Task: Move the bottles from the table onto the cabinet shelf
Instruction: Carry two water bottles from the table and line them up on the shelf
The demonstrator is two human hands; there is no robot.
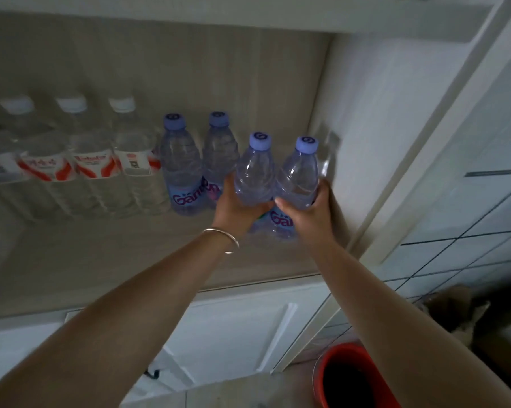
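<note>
Left fingers: the left hand [236,206] is curled round the lower body of a purple-capped bottle [255,172], thumb wrapped across its near side.
Right fingers: the right hand [310,213] is curled round a second purple-capped bottle [298,175], thumb across the near face, fingers hidden behind it.
Held bottles: upright, side by side and touching, at the right end of the cabinet shelf [116,260]; I cannot tell if their bases rest on the shelf or hang just above it.
Purple pair on shelf: two more purple-capped bottles, one [180,169] and the other [220,154], stand just left of and farther in than the held ones, close together.
Clear bottles: a row of white-capped bottles with red-and-white labels [95,166] stands farther left along the shelf, next to the purple pair.
Bracelet: a thin metal bangle [223,238] sits on the left wrist.
Cabinet side: the white inner wall [374,119] lies just right of the right-hand bottle.
Below the shelf: a white cabinet door [233,334].
Floor, near right: a red bucket [351,378] beside a brown cardboard box [454,307], partly in shadow.
</note>
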